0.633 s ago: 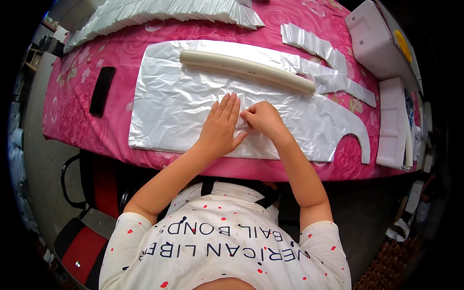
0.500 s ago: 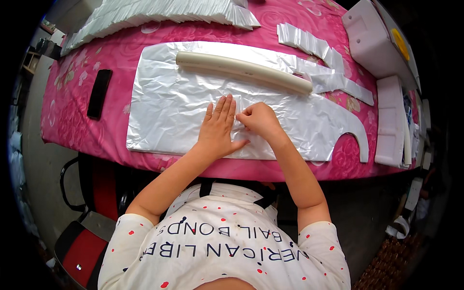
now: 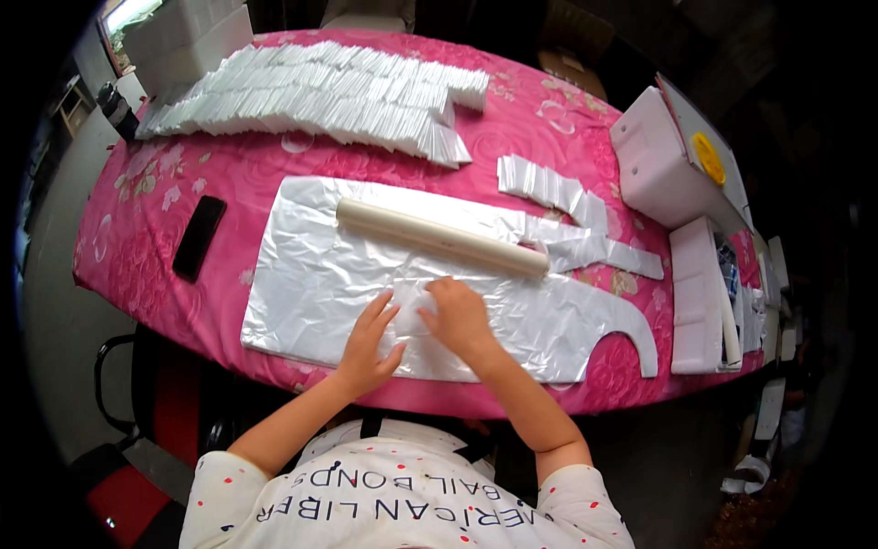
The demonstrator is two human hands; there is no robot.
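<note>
White plastic bags (image 3: 302,274) lie in a flat, wrinkled stack, their cut-out handle ends toward the right. On top, a small folded section of plastic bag (image 3: 411,306) rises between my two hands. My left hand (image 3: 369,346) rests at its left side, thumb and fingers apart. My right hand (image 3: 460,317) is curled at its right side, thumb and fingers closed on the plastic; the fingertips are partly hidden. Just beyond my hands, a long cream-coloured tube (image 3: 444,240) lies slantwise across the stack.
Rows of folded white bags (image 3: 311,96) cover the far left of the pink flowered tablecloth (image 3: 133,265). A shorter folded row (image 3: 553,188) lies at the right. A black phone (image 3: 198,238) is on the left. White foam boxes (image 3: 697,297) stand along the right edge.
My left hand has lifted from lying flat and drawn back, its fingers now bent. My right hand has shifted along the folded plastic. The view has tilted up, showing more of the table's far side.
</note>
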